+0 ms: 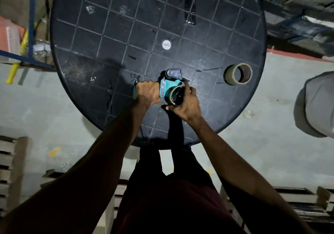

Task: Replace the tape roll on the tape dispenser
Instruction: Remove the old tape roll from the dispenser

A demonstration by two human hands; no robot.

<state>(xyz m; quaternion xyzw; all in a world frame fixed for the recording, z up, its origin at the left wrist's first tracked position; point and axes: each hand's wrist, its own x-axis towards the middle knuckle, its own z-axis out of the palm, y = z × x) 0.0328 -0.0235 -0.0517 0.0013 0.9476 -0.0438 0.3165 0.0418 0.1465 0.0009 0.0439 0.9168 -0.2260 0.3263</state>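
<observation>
A teal and black tape dispenser (170, 82) rests on the near part of a round black table (108, 35). My left hand (147, 92) is closed around its handle. A tape roll (176, 95) sits on the dispenser's black hub, and my right hand (188, 103) grips this roll from the right side, with the index finger stretched up along the roll's edge. A second tape roll (237, 74), brownish with an open core, stands on its side on the table's right part, apart from both hands.
A small white round cap (166, 44) marks the table's centre. Clear tape strips (189, 8) stick to the far side. A blue metal rack (30, 35) with yellow items stands left. A grey chair (316, 105) is at right. Wooden pallets (10, 161) lie on the floor.
</observation>
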